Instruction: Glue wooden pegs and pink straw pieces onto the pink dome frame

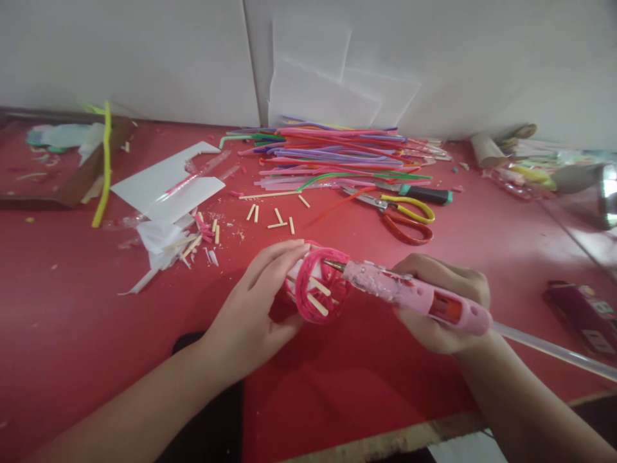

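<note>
Pink wheel [319, 289] between hands, glue gun [414, 296] touching.

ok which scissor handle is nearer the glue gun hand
The red handle, just beyond the right hand holding the glue gun; the yellow handle lies behind it, toward the straws.

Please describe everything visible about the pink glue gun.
The glue gun is a slim, pink, pen-shaped tool, plastic by its look, its front smeared with dried whitish glue. A clear glue stick sticks out behind. It lies nearly level above the red table, gripped by the right hand. Its metal tip reaches into the pink ring that the left hand holds.
</note>
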### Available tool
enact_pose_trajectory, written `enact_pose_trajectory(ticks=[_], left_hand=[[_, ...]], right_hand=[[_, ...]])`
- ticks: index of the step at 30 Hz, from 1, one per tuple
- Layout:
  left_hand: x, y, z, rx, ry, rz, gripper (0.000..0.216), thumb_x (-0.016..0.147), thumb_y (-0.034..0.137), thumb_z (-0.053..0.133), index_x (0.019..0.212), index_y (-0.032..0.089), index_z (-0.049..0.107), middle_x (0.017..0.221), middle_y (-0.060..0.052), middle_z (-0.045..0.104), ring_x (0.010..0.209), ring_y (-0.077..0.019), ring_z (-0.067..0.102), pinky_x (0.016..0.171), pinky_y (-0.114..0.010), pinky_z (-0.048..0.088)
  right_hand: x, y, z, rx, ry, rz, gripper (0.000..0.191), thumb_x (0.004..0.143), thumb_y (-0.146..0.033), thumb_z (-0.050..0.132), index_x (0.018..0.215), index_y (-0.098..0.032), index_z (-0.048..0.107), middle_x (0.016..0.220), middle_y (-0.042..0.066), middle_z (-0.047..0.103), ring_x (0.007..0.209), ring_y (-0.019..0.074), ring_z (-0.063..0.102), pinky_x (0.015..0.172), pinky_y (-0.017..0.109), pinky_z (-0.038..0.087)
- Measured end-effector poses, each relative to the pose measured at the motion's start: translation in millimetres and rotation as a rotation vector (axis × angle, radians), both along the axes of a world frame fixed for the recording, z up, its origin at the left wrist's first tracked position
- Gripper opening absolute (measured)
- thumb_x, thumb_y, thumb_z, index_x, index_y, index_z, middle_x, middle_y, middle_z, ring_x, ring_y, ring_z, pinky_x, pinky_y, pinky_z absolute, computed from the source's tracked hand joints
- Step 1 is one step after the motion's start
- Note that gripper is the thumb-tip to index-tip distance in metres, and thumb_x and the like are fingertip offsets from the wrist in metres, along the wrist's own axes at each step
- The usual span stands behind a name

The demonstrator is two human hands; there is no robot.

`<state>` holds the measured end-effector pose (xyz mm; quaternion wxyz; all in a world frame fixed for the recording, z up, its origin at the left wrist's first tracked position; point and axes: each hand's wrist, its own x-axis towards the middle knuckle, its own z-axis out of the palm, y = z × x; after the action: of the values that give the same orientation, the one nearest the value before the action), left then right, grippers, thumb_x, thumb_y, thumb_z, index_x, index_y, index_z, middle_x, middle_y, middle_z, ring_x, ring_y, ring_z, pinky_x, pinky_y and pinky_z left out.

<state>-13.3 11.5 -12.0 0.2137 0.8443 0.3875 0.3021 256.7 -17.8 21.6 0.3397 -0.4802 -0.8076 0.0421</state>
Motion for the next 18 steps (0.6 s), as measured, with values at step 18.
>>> enact_pose_trajectory(ticks=[18], left_hand=[[1.2,-1.7,2.1,0.021,-0.001,0.012,0.06,0.09,0.02,0.066,0.145,0.025,0.042,0.144,-0.011,0.055,0.134,-0.0275,0.052,0.114,-0.043,0.046]], right_hand=[[1.0,1.3,3.7,0.009,-0.033,0.031,0.008,0.078,-0.017,0.052,0.081,-0.024,0.052,0.059,-0.002,0.055,0.044,0.0106,0.044,0.04,0.024,0.036]])
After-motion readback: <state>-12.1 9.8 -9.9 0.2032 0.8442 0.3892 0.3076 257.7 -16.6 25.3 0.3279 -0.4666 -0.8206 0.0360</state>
